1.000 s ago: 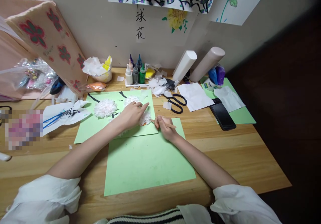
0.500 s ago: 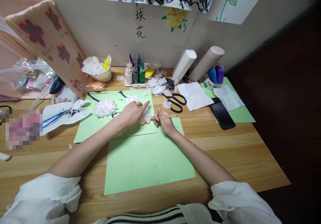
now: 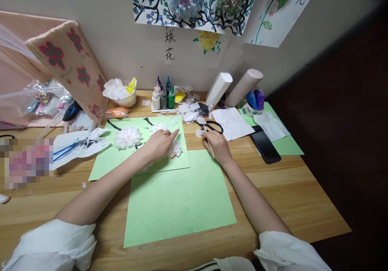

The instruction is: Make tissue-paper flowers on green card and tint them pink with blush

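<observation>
My left hand (image 3: 160,145) lies over the upper green sheet (image 3: 101,164), index finger stretched out to the right and nothing seen in its grasp. Around it are fluffy white paper flowers: one (image 3: 127,137) to its left, another (image 3: 158,128) just behind it, and a third (image 3: 175,149) partly under its fingers with a bit of orange at its lower edge. My right hand (image 3: 220,147) grips a thin wooden stick (image 3: 209,142). Its fingertips are beside a small white paper square (image 3: 199,134) and the black-handled scissors (image 3: 217,125), which the hand partly covers.
A second green sheet (image 3: 178,206) lies nearer me. Paint bottles (image 3: 163,99) and paper scraps (image 3: 188,111) are at the back. To the right are a white sheet (image 3: 233,123) and a phone (image 3: 265,145). At left, blue sticks (image 3: 68,147) rest on stained paper.
My right hand has moved right and away from the flower to the paper square and scissors, and its stick has turned from level to steep. My left hand stays over the sheet. The view has tilted up.
</observation>
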Demonstrator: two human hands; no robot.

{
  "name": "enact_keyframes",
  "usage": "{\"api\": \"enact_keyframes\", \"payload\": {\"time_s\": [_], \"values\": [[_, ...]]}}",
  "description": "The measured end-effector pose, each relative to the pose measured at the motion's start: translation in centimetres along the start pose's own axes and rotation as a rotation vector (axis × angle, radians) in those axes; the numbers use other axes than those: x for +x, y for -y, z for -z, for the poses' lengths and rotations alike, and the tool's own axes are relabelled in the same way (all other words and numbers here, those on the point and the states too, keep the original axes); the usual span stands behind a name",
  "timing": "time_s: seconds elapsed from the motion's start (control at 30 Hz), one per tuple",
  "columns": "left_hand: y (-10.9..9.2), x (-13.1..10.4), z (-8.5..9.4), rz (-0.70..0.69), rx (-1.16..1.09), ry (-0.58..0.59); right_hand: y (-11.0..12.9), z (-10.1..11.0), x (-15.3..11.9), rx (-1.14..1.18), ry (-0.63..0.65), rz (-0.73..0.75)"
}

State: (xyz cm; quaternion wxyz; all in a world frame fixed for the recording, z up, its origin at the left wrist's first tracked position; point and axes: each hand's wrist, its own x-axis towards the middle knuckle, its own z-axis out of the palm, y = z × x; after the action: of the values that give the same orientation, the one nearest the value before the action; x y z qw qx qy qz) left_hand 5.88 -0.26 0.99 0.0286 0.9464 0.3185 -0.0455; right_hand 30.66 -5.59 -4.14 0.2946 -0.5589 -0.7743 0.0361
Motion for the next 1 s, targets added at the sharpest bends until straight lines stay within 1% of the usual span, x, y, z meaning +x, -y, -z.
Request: {"api": "enact_keyframes", "payload": {"time_s": [0.07,0.13,0.17,0.23,0.27,0.3,0.33,0.37,0.4,0.43,0.5,0.6,0.7,0.8,0.9,0.97,1.0], "values": [[0.0,0.0,0.0,0.001,0.005,-0.004,0.2,-0.3,0.2,-0.062,-0.020,0.009],[0.0,0.0,-0.1,0.000,0.006,-0.016,0.7,-0.1,0.2,-0.039,-0.059,-0.009],[0.1,0.0,-0.2,0.000,0.003,-0.024,1.3,0.2,0.1,0.013,-0.078,-0.027],[0.2,0.0,-0.3,-0.002,-0.006,-0.038,2.9,1.0,-0.2,0.201,-0.073,-0.058],[0.3,0.0,-0.4,-0.004,-0.010,-0.044,3.9,1.3,-0.4,0.333,-0.022,-0.057],[0.3,0.0,-0.4,-0.004,-0.012,-0.050,5.0,1.6,-0.6,0.476,0.067,-0.039],[0.4,0.0,-0.4,-0.005,-0.013,-0.055,6.1,1.6,-0.8,0.587,0.162,-0.027],[0.4,0.0,-0.4,-0.006,-0.012,-0.059,7.1,1.5,-1.0,0.664,0.227,-0.032],[0.4,0.0,-0.4,-0.007,-0.011,-0.062,7.9,1.2,-1.2,0.709,0.266,-0.053],[0.4,0.0,-0.4,-0.006,-0.011,-0.062,8.5,0.7,-1.3,0.725,0.267,-0.069],[0.3,0.0,-0.4,-0.003,-0.012,-0.056,9.1,-0.5,-1.4,0.694,0.234,-0.107],[0.2,-0.1,-0.4,-0.001,-0.009,-0.058,8.9,-2.2,-1.1,0.579,0.147,-0.140],[0.3,-0.2,-0.5,-0.005,-0.005,-0.076,8.5,-3.1,-0.7,0.493,0.053,-0.137],[0.3,-0.2,-0.3,0.001,-0.021,-0.071,8.5,-3.2,-0.5,0.444,-0.007,-0.129],[0.2,-0.2,-0.2,0.003,-0.045,-0.051,8.4,-2.5,-1.0,0.428,-0.071,-0.106],[0.2,-0.2,-0.2,-0.003,-0.052,-0.041,8.3,-1.9,-1.6,0.468,-0.067,-0.035],[0.2,-0.2,-0.2,-0.005,-0.054,-0.037,8.2,-1.6,-1.9,0.501,-0.035,0.025]]}}
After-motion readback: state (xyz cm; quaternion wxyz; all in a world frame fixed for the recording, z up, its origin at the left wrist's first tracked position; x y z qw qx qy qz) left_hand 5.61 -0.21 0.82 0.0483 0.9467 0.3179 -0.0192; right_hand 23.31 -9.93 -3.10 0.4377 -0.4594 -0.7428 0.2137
